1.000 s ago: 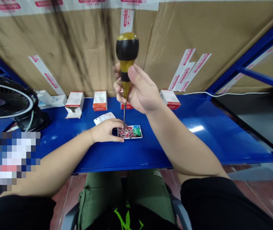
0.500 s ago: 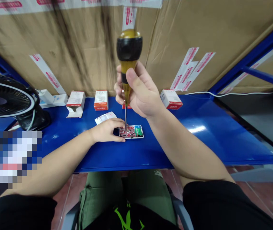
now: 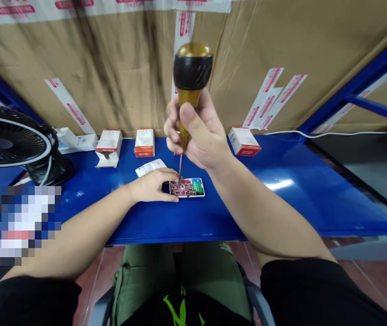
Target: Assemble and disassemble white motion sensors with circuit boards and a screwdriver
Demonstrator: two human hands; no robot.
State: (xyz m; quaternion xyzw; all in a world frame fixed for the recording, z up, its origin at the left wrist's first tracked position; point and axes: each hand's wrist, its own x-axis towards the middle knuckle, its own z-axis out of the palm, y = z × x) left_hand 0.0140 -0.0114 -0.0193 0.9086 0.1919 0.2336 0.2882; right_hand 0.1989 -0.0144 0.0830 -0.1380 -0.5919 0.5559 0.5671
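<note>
A small white device with an exposed red circuit board (image 3: 189, 188) and a green part lies on the blue table (image 3: 281, 199). My left hand (image 3: 152, 184) presses on its left end, fingers curled over the edge. My right hand (image 3: 200, 133) is closed round a yellow-and-black screwdriver (image 3: 190, 86), held nearly upright. The thin shaft runs down to the red board, with the tip on a round spot near its left side. A white cover (image 3: 150, 167) lies just behind my left hand.
Several small white-and-red boxes (image 3: 145, 142) stand along the back edge below a cardboard wall; one (image 3: 244, 141) is to the right. A black fan (image 3: 13, 145) sits at the left. A white cable (image 3: 332, 133) runs along the right. Blue shelf posts rise on both sides.
The screwdriver handle has leaned slightly to the right and my right hand has shifted with it. My left hand and the device have stayed put.
</note>
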